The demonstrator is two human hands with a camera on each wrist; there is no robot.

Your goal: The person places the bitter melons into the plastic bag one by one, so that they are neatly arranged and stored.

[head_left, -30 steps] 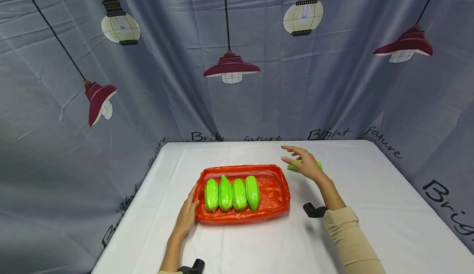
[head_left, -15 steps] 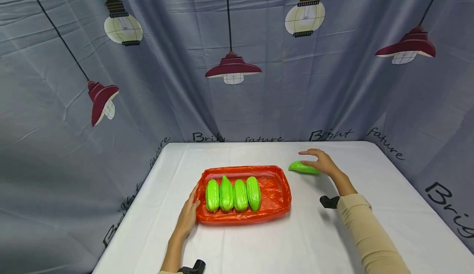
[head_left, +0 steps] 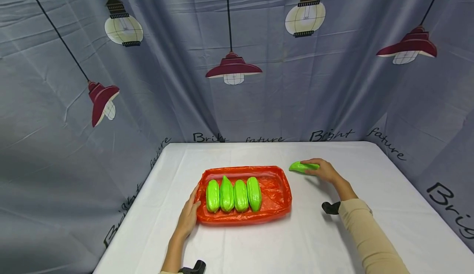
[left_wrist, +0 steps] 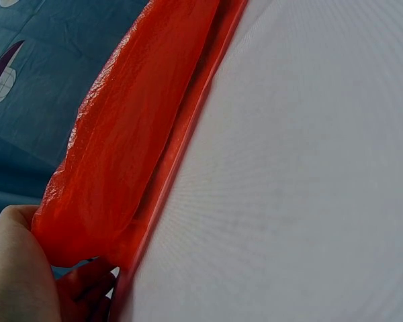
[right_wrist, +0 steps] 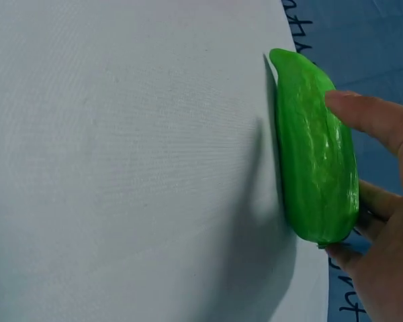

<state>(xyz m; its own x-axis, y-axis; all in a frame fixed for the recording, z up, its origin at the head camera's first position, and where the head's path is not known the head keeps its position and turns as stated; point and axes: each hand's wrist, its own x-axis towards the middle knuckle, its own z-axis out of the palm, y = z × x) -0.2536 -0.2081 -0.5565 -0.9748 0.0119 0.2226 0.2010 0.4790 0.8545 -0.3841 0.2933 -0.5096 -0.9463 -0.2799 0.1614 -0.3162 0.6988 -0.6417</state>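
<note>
A glossy, bright green cucumber-like vegetable (right_wrist: 316,154) with a curved pointed tip lies on the white table to the right of the tray. My right hand (head_left: 321,170) holds it at its blunt end. In the right wrist view the thumb (right_wrist: 373,115) presses on its near side, and the other fingers are partly hidden behind it. A red tray (head_left: 274,213), wrapped in shiny film, stands at the table's middle. My left hand (head_left: 189,214) grips its left edge, the thumb over the rim and the fingers underneath in the left wrist view.
Several similar green vegetables (head_left: 240,196) lie side by side in the tray's left and middle part. Along the back of the white table (head_left: 255,249) hangs a grey-blue curtain (head_left: 259,109) printed with lamps and lettering.
My right hand has moved right and then lowered onto the loose green vegetable, its fingers closing round the blunt end. The left hand stays at the tray's edge.
</note>
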